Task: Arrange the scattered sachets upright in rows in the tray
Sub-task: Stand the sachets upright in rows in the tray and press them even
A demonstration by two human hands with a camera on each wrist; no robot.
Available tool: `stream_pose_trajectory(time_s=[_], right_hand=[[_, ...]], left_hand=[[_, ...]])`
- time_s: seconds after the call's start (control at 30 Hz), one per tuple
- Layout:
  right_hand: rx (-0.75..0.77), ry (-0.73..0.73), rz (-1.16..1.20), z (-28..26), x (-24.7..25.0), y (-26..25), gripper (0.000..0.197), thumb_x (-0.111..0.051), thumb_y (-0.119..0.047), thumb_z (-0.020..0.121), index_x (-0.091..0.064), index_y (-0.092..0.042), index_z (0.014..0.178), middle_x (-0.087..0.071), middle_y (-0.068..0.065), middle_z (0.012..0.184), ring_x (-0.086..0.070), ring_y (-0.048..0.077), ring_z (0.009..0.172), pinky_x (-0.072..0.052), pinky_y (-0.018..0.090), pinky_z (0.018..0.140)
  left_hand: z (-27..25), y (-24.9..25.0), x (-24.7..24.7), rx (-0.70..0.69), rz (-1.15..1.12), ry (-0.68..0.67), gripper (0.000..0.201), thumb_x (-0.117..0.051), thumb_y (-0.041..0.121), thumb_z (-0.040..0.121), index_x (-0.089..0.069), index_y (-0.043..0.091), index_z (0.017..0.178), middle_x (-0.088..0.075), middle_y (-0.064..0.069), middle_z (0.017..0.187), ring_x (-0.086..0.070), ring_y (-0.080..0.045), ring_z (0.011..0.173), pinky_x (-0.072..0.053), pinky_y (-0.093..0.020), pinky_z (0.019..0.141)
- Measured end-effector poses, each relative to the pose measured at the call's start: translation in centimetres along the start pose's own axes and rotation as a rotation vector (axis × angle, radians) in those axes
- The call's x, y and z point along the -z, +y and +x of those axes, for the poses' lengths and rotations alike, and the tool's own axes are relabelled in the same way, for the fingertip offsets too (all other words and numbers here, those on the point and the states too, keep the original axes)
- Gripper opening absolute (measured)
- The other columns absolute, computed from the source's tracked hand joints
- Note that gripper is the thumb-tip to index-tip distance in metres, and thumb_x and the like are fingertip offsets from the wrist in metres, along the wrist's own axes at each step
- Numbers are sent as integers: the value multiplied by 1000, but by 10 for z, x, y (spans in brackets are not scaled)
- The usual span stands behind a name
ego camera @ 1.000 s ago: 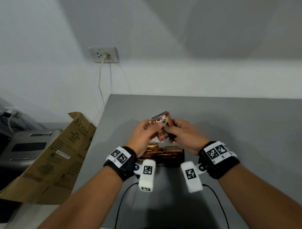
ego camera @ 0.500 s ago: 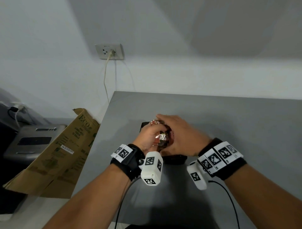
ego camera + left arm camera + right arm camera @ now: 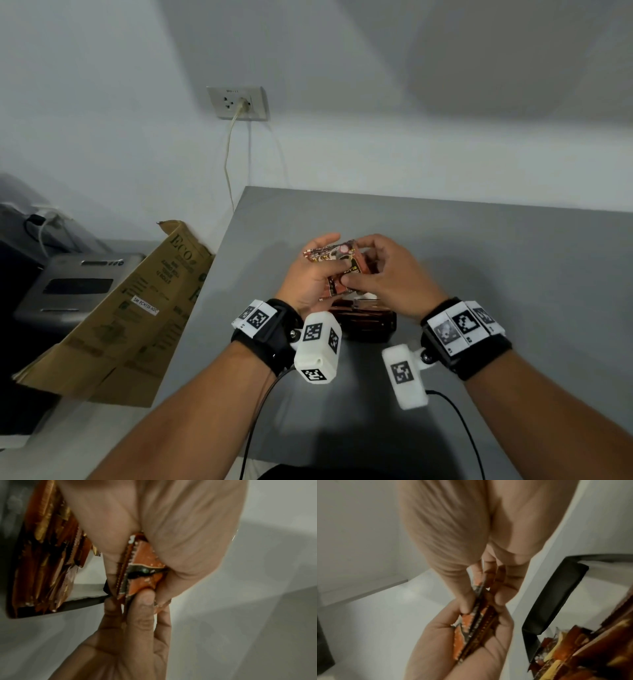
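Note:
A small stack of orange-and-brown sachets (image 3: 337, 265) is held above the table between both hands. My left hand (image 3: 320, 263) cradles the stack from the left, fingers behind it and thumb in front. My right hand (image 3: 358, 263) pinches the stack's right edge between thumb and fingers. In the left wrist view the sachets (image 3: 142, 566) sit edge-on in my palm, with the right fingers (image 3: 144, 601) gripping them from below. The right wrist view shows the same stack (image 3: 471, 627). The black tray (image 3: 373, 334) lies just below the hands, with sachets (image 3: 573, 649) standing in it.
The tray's far end (image 3: 556, 595) holds no sachets. A folded cardboard box (image 3: 130, 308) leans off the table's left edge beside a grey printer (image 3: 68, 287). A wall socket (image 3: 238, 102) with a cord hangs behind. Black cables (image 3: 455, 411) trail toward me.
Half a second ago both hands were down over the tray. They have since lifted, holding the stack of sachets above it, with my left palm turned more upward.

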State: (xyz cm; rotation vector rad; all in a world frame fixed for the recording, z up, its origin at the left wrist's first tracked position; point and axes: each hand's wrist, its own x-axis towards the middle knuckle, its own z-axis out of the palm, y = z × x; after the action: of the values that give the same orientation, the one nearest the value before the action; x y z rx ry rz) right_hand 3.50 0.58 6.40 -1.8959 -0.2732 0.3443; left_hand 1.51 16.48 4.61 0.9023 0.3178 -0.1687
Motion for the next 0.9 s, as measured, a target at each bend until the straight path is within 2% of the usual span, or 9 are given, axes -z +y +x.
stream_pose_trajectory(time_s=[0.1,0.17,0.23,0.37,0.47,0.57,0.63,0.77,0.9], right_hand=[[-29,87,149,2,1,2,31,-78,6,73,-66,-13,94,-72,18,94,-71,29,80,-61,51,78],[-72,92,245,3,8,-4,27,-69,17,74,-63,-4,90,-69,21,95,-70,27,76,-62,44,69],[-79,43,197,4,15,-10,31,-65,20,74,-63,-5,92,-69,17,91,-70,23,69,-60,38,59],[-75,-35,174,6,18,-18,46,-66,18,76,-60,-11,111,-72,14,82,-71,33,67,-61,44,62],[-76,119,275,9,12,-14,43,-73,2,83,-57,-10,120,-75,12,95,-72,29,78,-60,38,67],[-155,163,345,5,-1,-8,27,-75,-8,85,-66,-7,111,-73,18,103,-71,38,93,-60,50,82],[-157,148,335,1,-5,-8,15,-72,-8,88,-68,-3,103,-74,20,97,-71,39,86,-60,50,78],[-222,153,490,3,1,-9,8,-61,-5,96,-59,-9,102,-69,12,90,-66,18,68,-54,34,61],[-311,30,568,-2,0,-4,23,-62,-9,96,-57,-3,118,-70,13,99,-60,18,73,-47,30,57]], left_hand=[[-3,2,1,11,17,0,55,-70,-7,70,-58,9,122,-68,-21,99,-69,-31,71,-57,-35,56],[-4,7,3,44,40,-3,46,-73,1,76,-59,10,119,-67,-20,92,-68,-29,66,-54,-34,56],[-3,11,6,59,90,-13,38,-71,5,80,-62,10,116,-66,-20,89,-65,-28,68,-54,-34,56],[-3,12,4,37,220,-59,37,-68,-9,79,-65,9,111,-65,-23,95,-62,-32,73,-54,-32,57],[-1,9,2,-24,223,-33,36,-64,-14,81,-65,10,108,-66,-21,92,-62,-32,71,-53,-34,59],[0,4,0,-73,188,28,39,-59,-17,83,-63,9,112,-66,-21,93,-64,-31,69,-54,-35,58],[-2,1,0,-64,155,47,35,-54,-13,87,-62,9,113,-66,-21,94,-66,-30,72,-55,-36,60],[-2,3,4,20,49,93,35,-40,-1,88,-63,7,112,-63,-20,96,-65,-30,77,-56,-40,63],[1,6,3,-65,76,141,33,-53,-11,88,-66,9,111,-70,-19,93,-69,-32,74,-57,-36,55]])
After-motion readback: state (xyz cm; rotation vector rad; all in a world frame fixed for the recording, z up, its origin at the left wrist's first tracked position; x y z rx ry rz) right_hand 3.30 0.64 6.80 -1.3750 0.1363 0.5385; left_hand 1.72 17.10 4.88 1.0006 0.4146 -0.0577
